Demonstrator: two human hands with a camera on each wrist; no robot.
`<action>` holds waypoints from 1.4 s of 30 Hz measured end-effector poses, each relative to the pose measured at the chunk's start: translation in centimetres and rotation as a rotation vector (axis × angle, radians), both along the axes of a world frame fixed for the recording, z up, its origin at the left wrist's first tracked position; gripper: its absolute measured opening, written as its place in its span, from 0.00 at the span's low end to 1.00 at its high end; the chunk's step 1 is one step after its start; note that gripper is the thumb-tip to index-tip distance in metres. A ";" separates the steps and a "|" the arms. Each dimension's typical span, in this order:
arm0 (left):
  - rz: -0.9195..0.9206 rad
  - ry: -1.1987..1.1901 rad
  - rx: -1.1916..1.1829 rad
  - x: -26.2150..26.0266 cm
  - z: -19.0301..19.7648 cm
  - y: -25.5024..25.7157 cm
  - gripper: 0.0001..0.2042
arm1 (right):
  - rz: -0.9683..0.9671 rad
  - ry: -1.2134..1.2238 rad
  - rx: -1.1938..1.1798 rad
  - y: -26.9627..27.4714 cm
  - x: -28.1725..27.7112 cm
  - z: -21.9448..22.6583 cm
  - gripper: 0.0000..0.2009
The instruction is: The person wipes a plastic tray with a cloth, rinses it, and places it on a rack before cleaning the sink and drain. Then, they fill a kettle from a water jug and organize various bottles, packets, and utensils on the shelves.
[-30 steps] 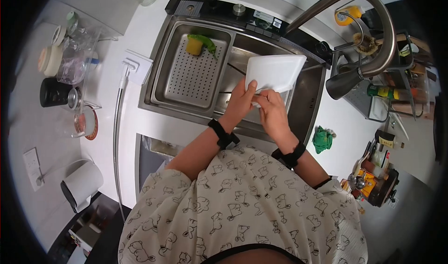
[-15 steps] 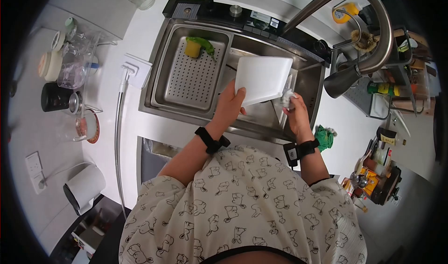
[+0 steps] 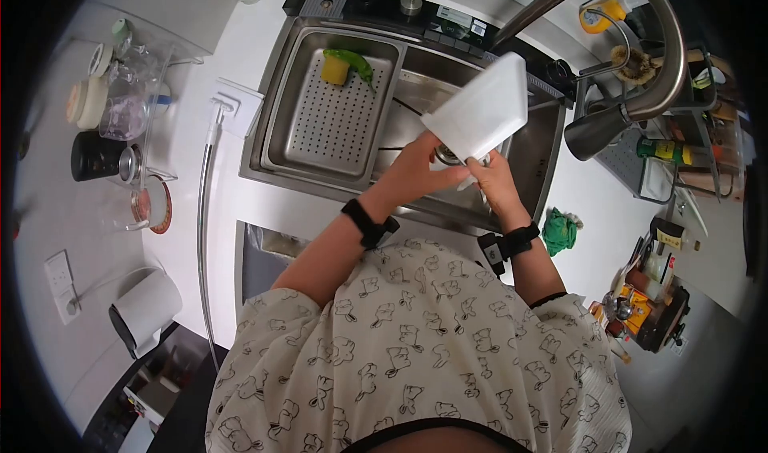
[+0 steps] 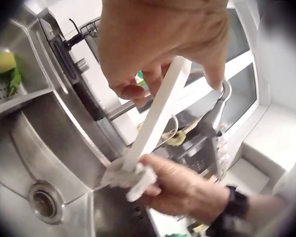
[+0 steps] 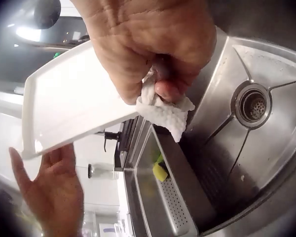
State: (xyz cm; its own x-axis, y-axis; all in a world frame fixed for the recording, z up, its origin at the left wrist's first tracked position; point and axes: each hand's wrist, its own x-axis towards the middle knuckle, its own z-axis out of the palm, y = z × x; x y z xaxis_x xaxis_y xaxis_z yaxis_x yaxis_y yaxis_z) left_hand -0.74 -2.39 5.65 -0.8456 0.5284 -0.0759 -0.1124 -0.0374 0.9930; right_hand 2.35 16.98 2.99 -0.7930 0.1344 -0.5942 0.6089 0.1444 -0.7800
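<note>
A white rectangular shallow tray [image 3: 484,105] is held tilted above the sink [image 3: 412,121]. My left hand [image 3: 412,173] grips it at the near left side; the left wrist view shows it edge-on between thumb and fingers. My right hand [image 3: 499,187] pinches a crumpled white paper towel [image 5: 163,118] against the tray's lower edge. In the right wrist view the towel's loose end hangs below the fingers, and the left hand's fingers pass behind the tray. Part of the towel is hidden inside the right hand.
Left in the sink sits a perforated steel pan [image 3: 328,133] holding a green pepper [image 3: 352,59] and a yellow block [image 3: 334,72]. A curved faucet [image 3: 676,53] arches over the right side. A green cloth [image 3: 560,232] lies on the right counter. The drain [image 5: 254,104] is uncovered.
The tray has swung from nearly flat toward me to a steeper slant, up and to the right. The right hand parted from it with the towel, then came back to its lower edge.
</note>
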 end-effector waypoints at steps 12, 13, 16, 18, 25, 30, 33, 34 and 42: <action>0.270 -0.270 0.242 -0.1 -2.0 2.0 0.14 | 0.076 0.573 0.445 0.8 2.2 2.8 0.09; 0.301 -0.291 0.256 0.0 -1.7 2.2 0.13 | 0.105 0.670 0.498 0.1 2.1 2.9 0.08; 0.306 -0.059 0.031 0.1 -1.7 2.6 0.11 | 0.133 0.610 0.508 -2.1 1.9 3.2 0.09; 0.358 -0.081 -0.011 1.2 -1.2 3.6 0.11 | 0.158 0.628 0.519 -2.7 1.8 2.8 0.12; 0.368 -0.227 -0.021 1.9 -0.7 3.5 0.11 | 0.320 0.480 0.597 -3.3 1.1 1.8 0.14; 0.296 -0.132 -0.125 1.1 -1.7 3.8 0.12 | -0.016 0.052 -0.178 -1.5 -0.3 0.1 0.12; 0.244 -0.030 -0.242 0.5 -1.8 3.7 0.16 | -0.087 0.033 -0.243 -0.3 0.5 -1.3 0.11; 0.243 0.019 -0.257 0.5 -1.5 3.5 0.18 | -0.098 0.029 -0.209 0.3 0.7 -1.2 0.11; 0.176 0.665 -0.685 0.3 -5.7 2.4 0.32 | -0.401 0.045 -0.874 3.7 1.9 2.3 0.23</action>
State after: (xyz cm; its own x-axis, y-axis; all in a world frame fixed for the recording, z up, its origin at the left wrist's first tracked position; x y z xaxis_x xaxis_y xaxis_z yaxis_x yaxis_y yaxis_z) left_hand -0.41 -0.01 -0.07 -0.8896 0.4095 0.2021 0.4317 0.6100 0.6645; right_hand 4.24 20.73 5.27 -0.8089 -0.0753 -0.5831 0.4535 -0.7112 -0.5372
